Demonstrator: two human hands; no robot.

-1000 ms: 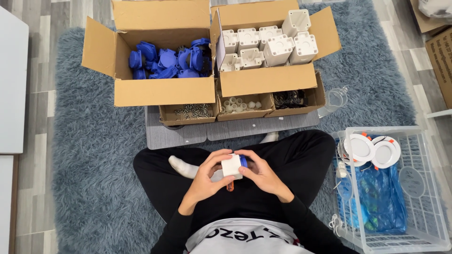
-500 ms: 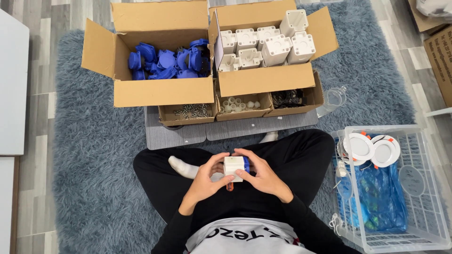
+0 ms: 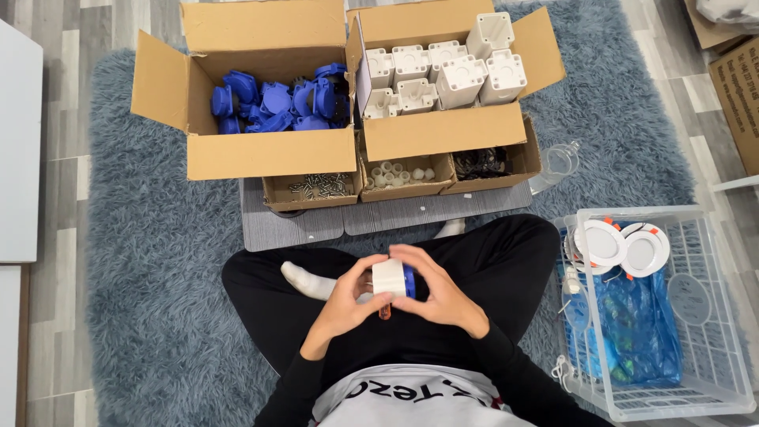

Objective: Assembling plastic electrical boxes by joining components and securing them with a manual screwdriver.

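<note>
Over my crossed legs, both hands grip one small assembly: a white plastic block [image 3: 388, 277] joined to a blue part [image 3: 409, 281]. My left hand [image 3: 348, 300] wraps it from the left side, and my right hand [image 3: 436, 291] cups it from the right and above. A bit of orange shows just beneath the block, between my hands. What lies under my fingers is hidden.
On the blue-grey rug [image 3: 150, 261] ahead stand a cardboard box of blue parts [image 3: 269, 154] and a box of white blocks [image 3: 443, 130]. Three small trays in front hold screws [image 3: 320, 187], white pieces [image 3: 399, 172] and black pieces [image 3: 482, 164]. A clear crate [image 3: 711, 372] with round white fixtures sits at my right.
My hands have shifted the white and blue assembly slightly in my lap, turning it a little. Everything else is as before.
</note>
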